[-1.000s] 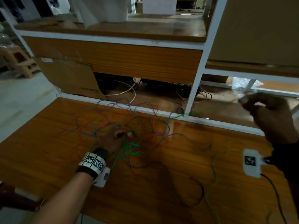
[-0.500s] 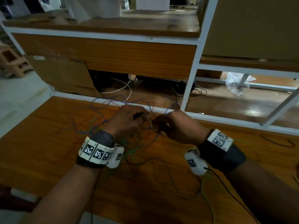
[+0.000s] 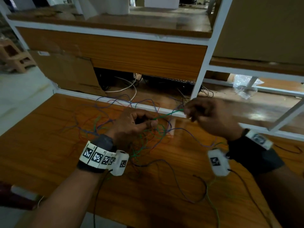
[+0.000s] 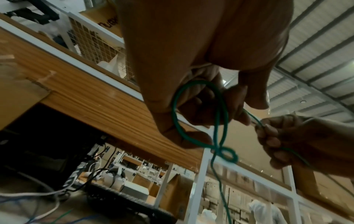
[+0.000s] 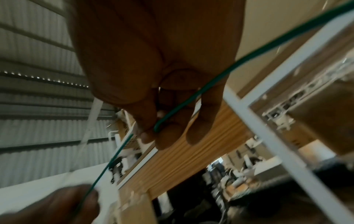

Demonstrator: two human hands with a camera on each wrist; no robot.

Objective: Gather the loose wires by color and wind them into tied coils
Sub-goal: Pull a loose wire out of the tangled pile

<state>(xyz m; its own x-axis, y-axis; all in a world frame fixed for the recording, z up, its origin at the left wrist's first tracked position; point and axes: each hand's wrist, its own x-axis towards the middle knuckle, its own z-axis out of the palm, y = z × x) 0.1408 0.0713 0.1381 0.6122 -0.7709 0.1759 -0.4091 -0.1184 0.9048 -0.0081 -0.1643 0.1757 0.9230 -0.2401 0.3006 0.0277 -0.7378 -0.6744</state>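
Note:
A thin green wire runs taut between my two hands above the wooden table. My left hand has its fingers curled round a loop of the green wire, which crosses itself in a small knot-like twist below the fingers. My right hand pinches the green wire between thumb and fingertips, up and to the right of the left hand. Under both hands lies a tangle of loose wires in blue, red and green.
A dark wire and a pale green one trail over the near right of the table. A white frame rail borders the table's far edge, with a white upright post behind. Cables and a cardboard sheet sit beyond it.
From far apart, my hands met over the tangle half a second ago. Now the right hand has drawn away to the right, stretching the green wire from the left hand.

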